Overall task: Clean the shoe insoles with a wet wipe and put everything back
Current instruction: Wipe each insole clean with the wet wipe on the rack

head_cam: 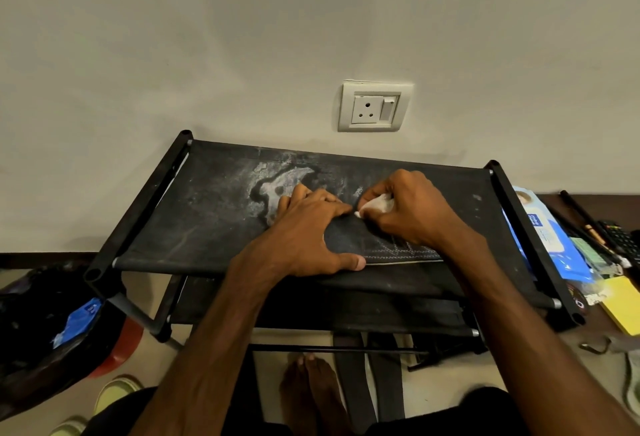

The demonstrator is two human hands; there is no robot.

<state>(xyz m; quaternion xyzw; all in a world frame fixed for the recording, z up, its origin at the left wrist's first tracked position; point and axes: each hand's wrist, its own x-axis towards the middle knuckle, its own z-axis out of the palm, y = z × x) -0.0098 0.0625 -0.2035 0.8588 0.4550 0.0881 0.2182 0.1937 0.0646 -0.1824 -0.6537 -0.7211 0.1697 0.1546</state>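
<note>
Black stitched insole [358, 240] is pressed flat on the top fabric shelf of the shoe rack [207, 227] by the left hand [308, 234], fingers straight. A crumpled white wet wipe [378, 205] is pinched against it in the closed grip of the right hand [415, 214].

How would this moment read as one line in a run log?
step: wiping insole | left hand: presses insole flat on rack | right hand: grips wipe against insole | wipes pack: right of rack
</note>
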